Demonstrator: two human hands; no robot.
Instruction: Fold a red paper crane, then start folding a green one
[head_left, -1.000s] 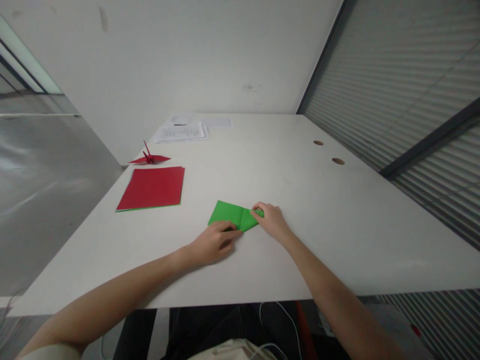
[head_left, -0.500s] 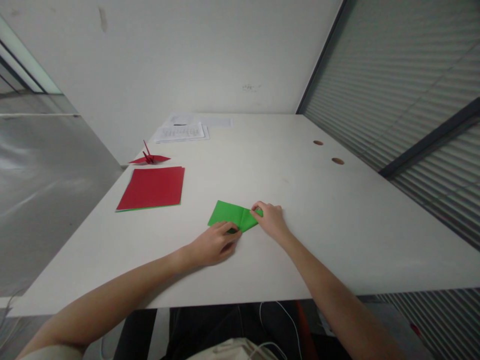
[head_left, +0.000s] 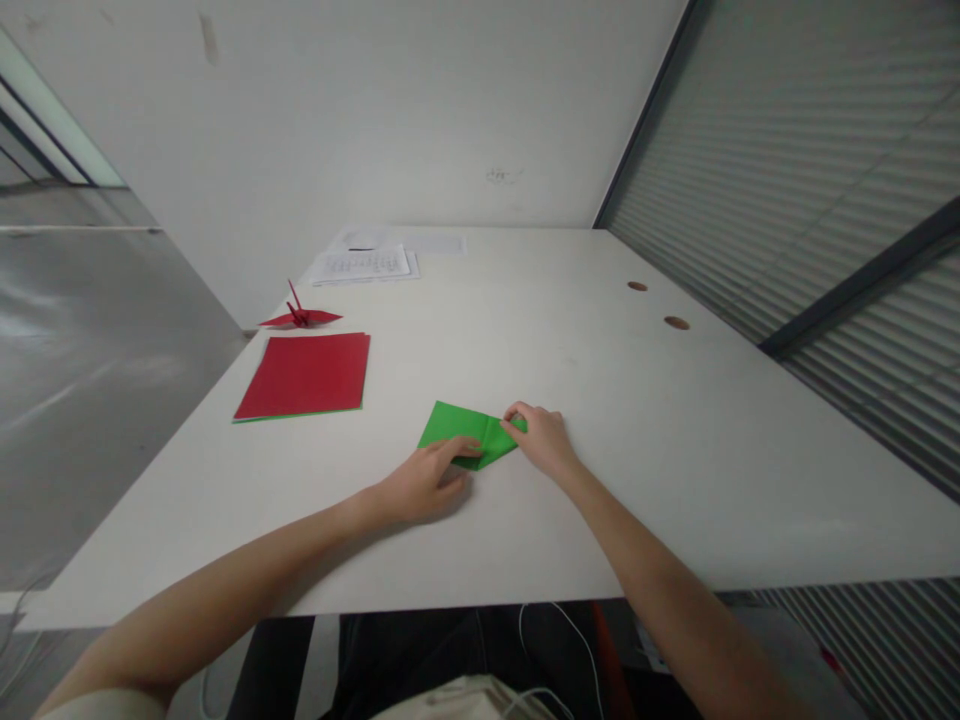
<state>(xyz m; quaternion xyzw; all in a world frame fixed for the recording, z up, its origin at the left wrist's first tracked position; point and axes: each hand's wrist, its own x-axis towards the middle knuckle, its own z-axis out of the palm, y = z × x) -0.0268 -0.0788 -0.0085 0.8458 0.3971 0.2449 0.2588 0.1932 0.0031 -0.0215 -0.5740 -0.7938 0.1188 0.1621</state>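
A folded sheet of green origami paper [head_left: 461,424] lies on the white table, with a crease running across its middle. My right hand [head_left: 546,438] pinches its right corner between thumb and fingers. Over the near edge rests my left hand [head_left: 431,478], its fingers stretched across the paper and the thumb apart below the edge. The left hand presses on the paper without gripping it. Part of the near left edge is hidden under that hand.
To the left lies a stack of red paper [head_left: 307,376] with a green edge under it. Behind it stands a red paper crane [head_left: 301,317]. Printed sheets [head_left: 364,263] lie at the far left. Two round holes [head_left: 676,323] pierce the table at the right, near the window blinds.
My left hand has shifted slightly left, its fingers loosening and straightening over the paper, so more of the near edge shows. My right hand keeps its pinch in the same place.
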